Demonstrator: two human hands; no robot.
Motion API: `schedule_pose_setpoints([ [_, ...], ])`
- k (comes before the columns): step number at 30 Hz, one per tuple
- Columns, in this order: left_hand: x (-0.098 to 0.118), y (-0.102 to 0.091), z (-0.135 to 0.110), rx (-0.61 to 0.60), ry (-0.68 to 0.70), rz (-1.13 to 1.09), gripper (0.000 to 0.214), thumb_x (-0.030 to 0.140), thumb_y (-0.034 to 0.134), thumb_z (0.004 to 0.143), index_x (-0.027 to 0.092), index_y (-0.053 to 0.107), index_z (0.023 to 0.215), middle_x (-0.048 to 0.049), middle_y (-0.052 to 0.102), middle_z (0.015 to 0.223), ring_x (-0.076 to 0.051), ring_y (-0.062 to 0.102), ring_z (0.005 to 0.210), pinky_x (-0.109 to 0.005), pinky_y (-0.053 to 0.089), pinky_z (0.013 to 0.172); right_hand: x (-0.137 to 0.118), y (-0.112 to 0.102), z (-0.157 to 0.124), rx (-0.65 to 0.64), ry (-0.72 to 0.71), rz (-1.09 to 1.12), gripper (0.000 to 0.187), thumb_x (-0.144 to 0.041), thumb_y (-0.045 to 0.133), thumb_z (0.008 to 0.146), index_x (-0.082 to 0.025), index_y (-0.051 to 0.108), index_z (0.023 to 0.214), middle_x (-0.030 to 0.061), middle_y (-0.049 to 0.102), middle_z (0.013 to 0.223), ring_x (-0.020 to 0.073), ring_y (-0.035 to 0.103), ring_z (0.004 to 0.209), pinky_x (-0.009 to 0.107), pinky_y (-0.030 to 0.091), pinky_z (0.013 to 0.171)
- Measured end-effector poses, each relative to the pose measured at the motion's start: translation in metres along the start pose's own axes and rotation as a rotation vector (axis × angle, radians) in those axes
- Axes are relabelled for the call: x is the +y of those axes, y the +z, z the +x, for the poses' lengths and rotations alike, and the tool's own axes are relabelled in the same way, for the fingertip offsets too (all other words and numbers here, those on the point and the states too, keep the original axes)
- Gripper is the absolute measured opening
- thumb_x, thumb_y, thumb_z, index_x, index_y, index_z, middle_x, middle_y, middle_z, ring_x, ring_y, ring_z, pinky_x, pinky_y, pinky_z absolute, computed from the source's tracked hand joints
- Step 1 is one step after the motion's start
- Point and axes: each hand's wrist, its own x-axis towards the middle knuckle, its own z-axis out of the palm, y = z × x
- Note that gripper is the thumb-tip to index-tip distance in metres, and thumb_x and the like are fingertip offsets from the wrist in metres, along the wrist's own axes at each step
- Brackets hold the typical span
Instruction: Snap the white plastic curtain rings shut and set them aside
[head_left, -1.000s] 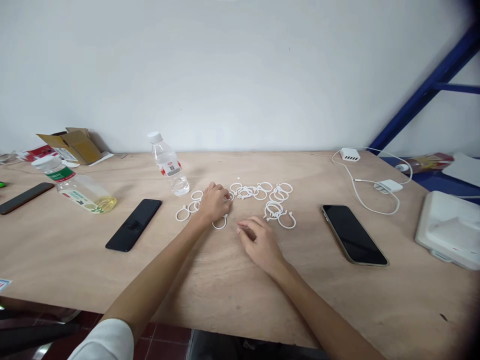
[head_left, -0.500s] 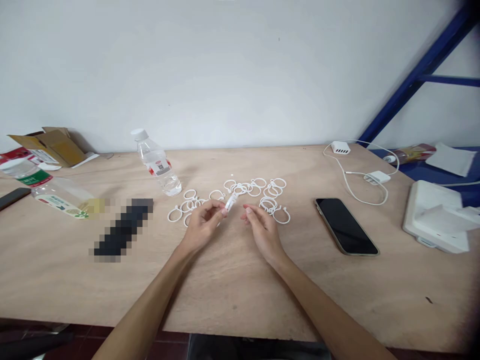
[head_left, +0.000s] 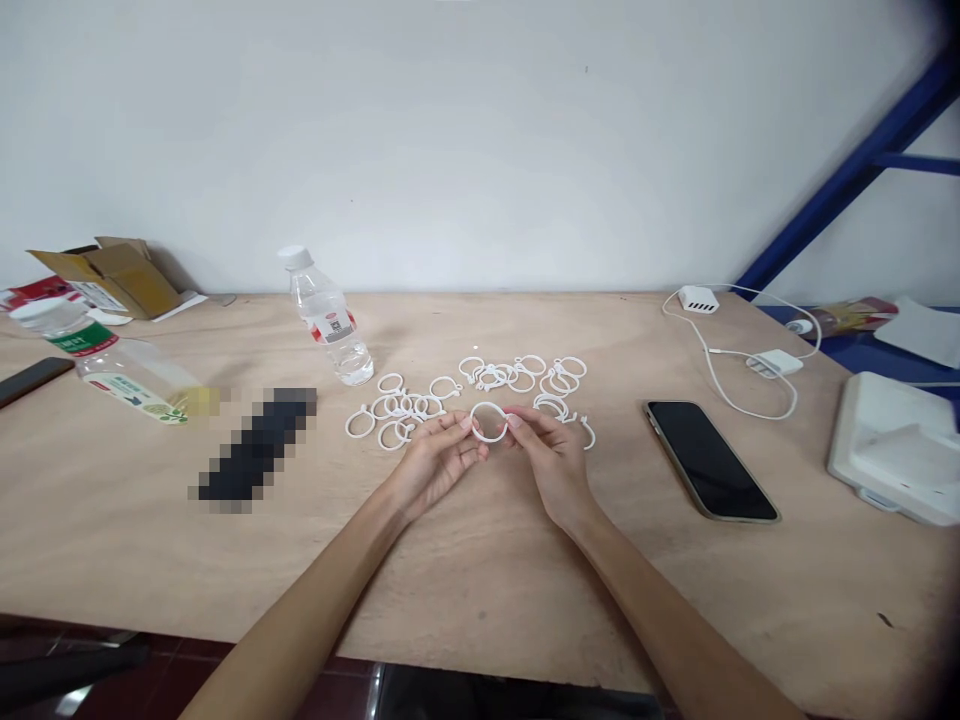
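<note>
A white plastic curtain ring (head_left: 489,440) is held up over the table, its round opening facing me. My left hand (head_left: 436,462) pinches its left side between thumb and fingers. On the opposite side, my right hand (head_left: 553,455) grips the ring's edge the same way. Loose white rings with small eyelets lie behind both hands, one cluster (head_left: 391,404) at the left and others (head_left: 531,365) at the back right. A few rings (head_left: 551,404) are partly covered by my right hand.
A clear water bottle (head_left: 330,320) stands behind the left rings. Further left are a juice bottle (head_left: 120,370), a cardboard box (head_left: 131,280) and a pixelated dark item (head_left: 255,445). At right lie a phone (head_left: 709,460), a charger with cables (head_left: 697,299) and a white device (head_left: 892,440).
The white ring in my left hand has turned to face me, and my right hand has closed on its other side. The view has shifted slightly left.
</note>
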Motion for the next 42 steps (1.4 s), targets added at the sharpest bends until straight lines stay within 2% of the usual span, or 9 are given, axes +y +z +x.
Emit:
schedule_pose_setpoints([
  [7,-0.003,-0.003,0.0,0.071,0.125,0.326,0.045,0.045,0.071,0.076,0.015,0.064,0.109,-0.0059,0.068,0.09,-0.012,0.061,0.068,-0.028,0.048,0.071,-0.001,0.0,-0.001,0.027,0.013,-0.069,0.025,-0.044,0.072,0.072,-0.019,0.07,0.071,0.0003,0.065,0.061,0.0134,0.056,0.059,0.029,0.047,0.061],
  [11,-0.001,-0.003,-0.001,0.027,0.164,0.565,0.044,0.045,0.073,0.074,0.013,0.068,0.104,-0.0036,0.068,0.076,-0.014,0.061,0.071,-0.028,0.047,0.073,0.0,0.0,-0.001,-0.014,0.038,-0.059,0.027,-0.046,0.073,0.071,-0.019,0.068,0.067,-0.0001,0.064,0.058,0.0132,0.054,0.056,0.029,0.046,0.059],
  [17,-0.006,-0.006,0.001,-0.018,0.207,0.472,0.042,0.048,0.066,0.079,0.012,0.069,0.099,-0.0081,0.07,0.083,-0.015,0.06,0.071,-0.03,0.047,0.073,0.001,0.001,-0.003,-0.108,0.015,-0.002,0.024,-0.043,0.066,0.078,-0.02,0.072,0.078,0.0025,0.072,0.073,0.0151,0.06,0.065,0.03,0.048,0.067],
  [22,-0.008,-0.008,0.002,0.041,0.179,0.503,0.043,0.049,0.068,0.077,0.011,0.067,0.098,-0.005,0.067,0.076,-0.014,0.058,0.067,-0.029,0.045,0.07,0.003,0.004,-0.006,-0.004,-0.046,-0.184,0.026,-0.042,0.064,0.08,-0.019,0.064,0.068,0.0007,0.065,0.061,0.015,0.058,0.06,0.029,0.047,0.062],
  [25,-0.004,-0.006,-0.001,0.063,0.193,0.615,0.043,0.047,0.069,0.076,0.013,0.066,0.102,-0.005,0.068,0.082,-0.015,0.06,0.072,-0.028,0.045,0.071,0.008,0.004,-0.006,-0.038,-0.044,-0.223,0.024,-0.042,0.061,0.082,-0.019,0.065,0.077,0.0015,0.066,0.065,0.0163,0.06,0.062,0.03,0.048,0.063],
  [30,0.022,-0.012,-0.007,0.162,0.239,0.956,0.044,0.046,0.066,0.077,0.017,0.066,0.11,-0.006,0.068,0.093,-0.018,0.059,0.08,-0.03,0.046,0.075,0.012,0.003,-0.01,-0.11,-0.306,-0.516,0.018,-0.032,0.053,0.091,-0.021,0.067,0.089,0.0045,0.07,0.082,0.019,0.063,0.076,0.031,0.047,0.07],
  [34,0.052,-0.031,0.017,0.26,0.357,1.315,0.038,0.048,0.054,0.084,0.02,0.068,0.106,-0.007,0.067,0.105,-0.022,0.057,0.093,-0.036,0.044,0.086,0.011,0.006,-0.014,-0.282,-0.548,-0.736,0.018,-0.021,0.05,0.092,-0.02,0.068,0.089,0.0066,0.069,0.085,0.0205,0.06,0.082,0.035,0.046,0.077],
  [37,0.059,-0.046,0.045,0.216,0.377,1.735,0.03,0.038,0.057,0.082,0.021,0.07,0.102,-0.0087,0.064,0.11,-0.027,0.052,0.106,-0.045,0.036,0.098,0.012,0.008,-0.015,-0.386,-0.598,-0.859,0.018,-0.017,0.052,0.091,-0.02,0.07,0.091,0.0069,0.068,0.086,0.021,0.058,0.084,0.038,0.046,0.08],
  [42,0.05,-0.05,0.069,0.154,0.353,1.805,0.011,0.023,0.06,0.075,0.02,0.07,0.074,-0.0089,0.065,0.1,-0.029,0.051,0.102,-0.046,0.035,0.097,0.016,0.007,-0.013,-0.329,-0.569,-0.81,0.022,-0.018,0.051,0.09,-0.021,0.071,0.098,0.0076,0.066,0.089,0.0214,0.058,0.086,0.039,0.048,0.081],
])
